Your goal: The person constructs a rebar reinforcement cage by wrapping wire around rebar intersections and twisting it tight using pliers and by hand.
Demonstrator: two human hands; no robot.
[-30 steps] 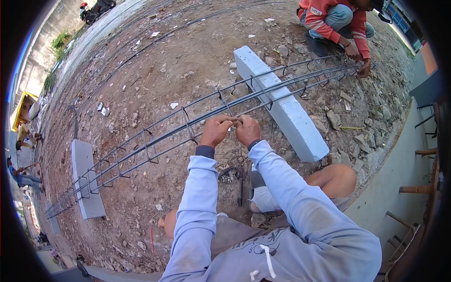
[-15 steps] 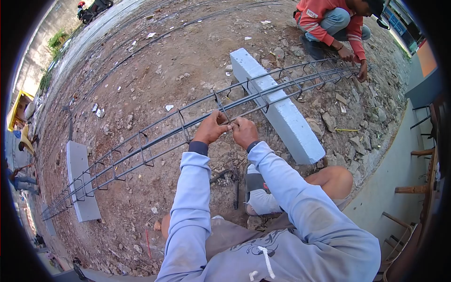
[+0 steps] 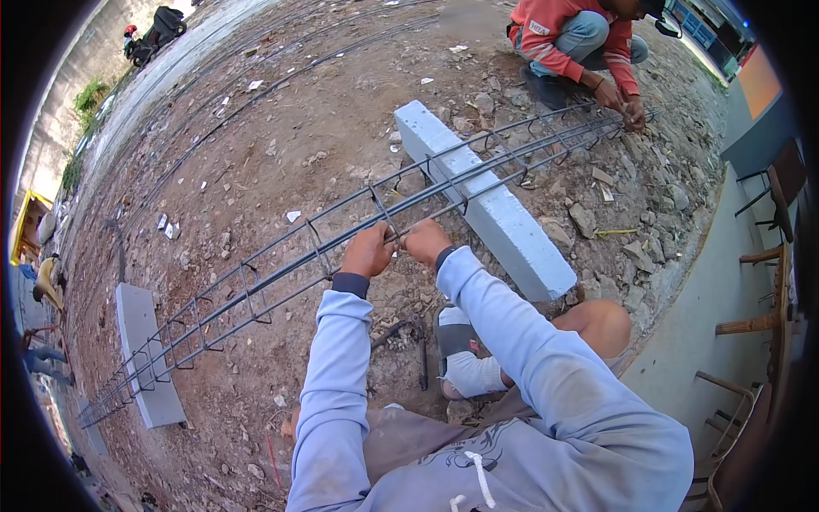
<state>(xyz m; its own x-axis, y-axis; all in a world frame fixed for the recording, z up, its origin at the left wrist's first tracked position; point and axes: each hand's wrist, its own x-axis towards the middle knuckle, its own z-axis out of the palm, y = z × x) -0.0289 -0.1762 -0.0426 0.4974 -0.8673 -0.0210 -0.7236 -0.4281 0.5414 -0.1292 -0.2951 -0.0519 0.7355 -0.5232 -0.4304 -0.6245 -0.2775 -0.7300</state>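
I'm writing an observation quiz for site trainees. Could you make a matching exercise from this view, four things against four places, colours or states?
Things
1. Rebar cage
2. Co-worker's sweatshirt
3. Motorbike
4. Left hand and right hand

Places, colours, states
A. Far off, at the upper left of the view
B. Close together, fingers curled in
C. Laid across pale rectangular blocks
D. Orange-red with lettering on a white patch

Right pairs: 1-C, 2-D, 3-A, 4-B.
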